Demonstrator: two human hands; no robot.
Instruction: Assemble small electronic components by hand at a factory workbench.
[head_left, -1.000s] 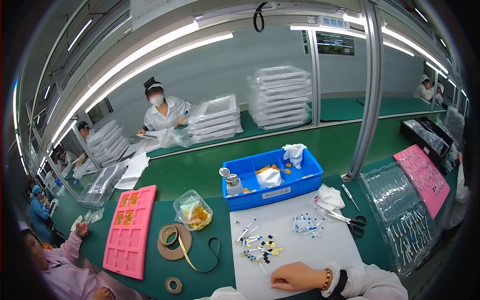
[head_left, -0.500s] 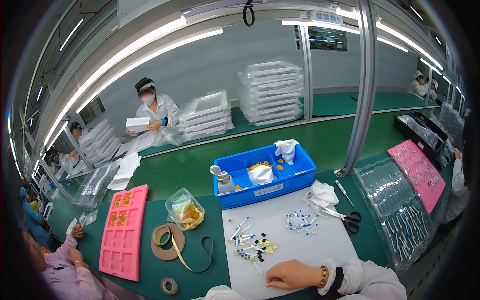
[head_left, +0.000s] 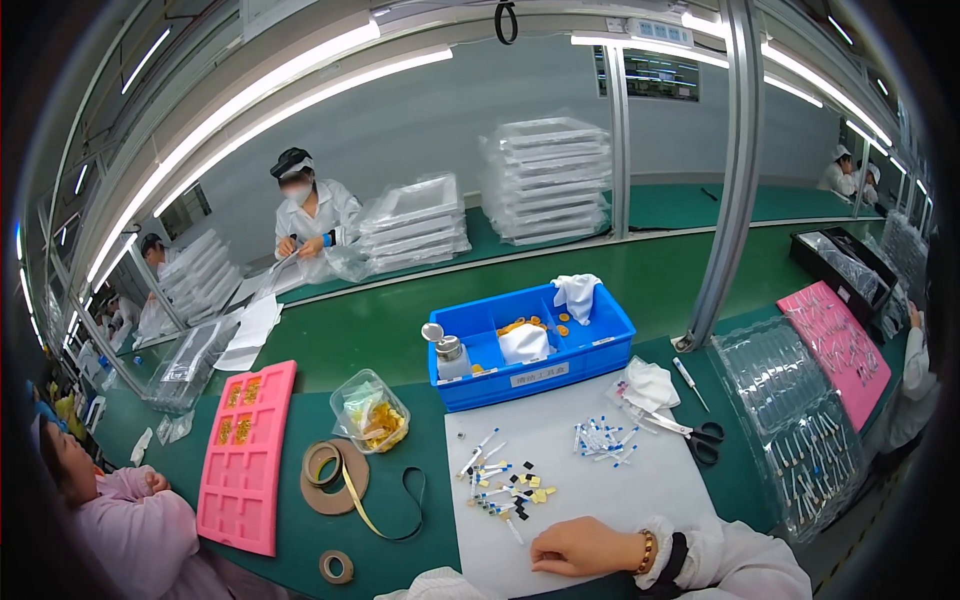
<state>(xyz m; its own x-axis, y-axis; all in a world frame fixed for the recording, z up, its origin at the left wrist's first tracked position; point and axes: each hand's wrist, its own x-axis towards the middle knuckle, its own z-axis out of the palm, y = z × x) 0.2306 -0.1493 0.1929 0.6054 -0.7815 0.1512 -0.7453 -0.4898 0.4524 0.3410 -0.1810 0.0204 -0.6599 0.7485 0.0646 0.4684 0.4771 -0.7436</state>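
Observation:
My right hand (head_left: 588, 547) rests knuckles-up near the front of a white work sheet (head_left: 585, 490), fingers curled under and together; nothing shows in it. A beaded bracelet and a dark band circle the wrist. Just beyond it lies a loose group of small white-and-blue strips (head_left: 490, 470) mixed with black and yellow pieces (head_left: 537, 495). A second heap of white strips with blue ends (head_left: 603, 440) is farther right on the sheet. Of my left arm only a white sleeve (head_left: 432, 584) shows at the lower edge; the hand is out of view.
A blue divided bin (head_left: 530, 380) stands behind the sheet. Scissors (head_left: 703, 440) and a white cloth (head_left: 650, 387) lie to the right, before a clear tray (head_left: 790, 430). Leftward are tape rolls (head_left: 335, 478), a plastic tub (head_left: 370, 412) and a pink tray (head_left: 245, 460). Co-workers sit left and across.
The co-worker across has lowered the white sheet they held up. The person at left has leaned further into view, arms drawn in. My right hand has stayed put.

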